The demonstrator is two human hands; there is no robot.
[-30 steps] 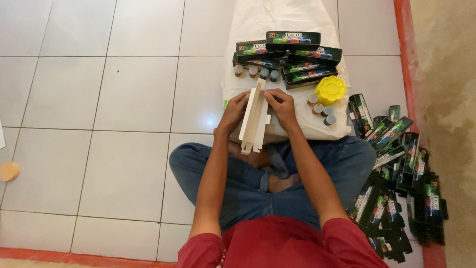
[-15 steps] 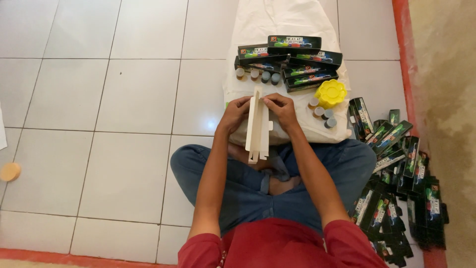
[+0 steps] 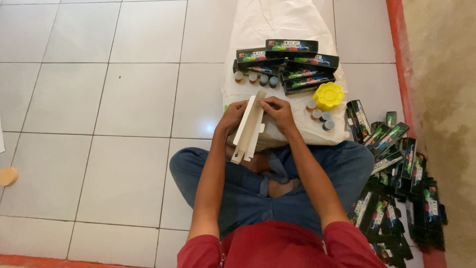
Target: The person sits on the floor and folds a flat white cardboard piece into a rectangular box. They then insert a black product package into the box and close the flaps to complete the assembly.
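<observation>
White carton: long, flat, unprinted, tilting between the left hand and right hand, at centre.
Stacked boxes: long, black with green and blue print, lying at 12 o'clock.
Flat cartons: black-green heap spreading at 3 to 4 o'clock.

A single head-worn camera looks steeply down from above (fairly near) at the seated person's lap, arms and the tiled floor ahead.
</observation>
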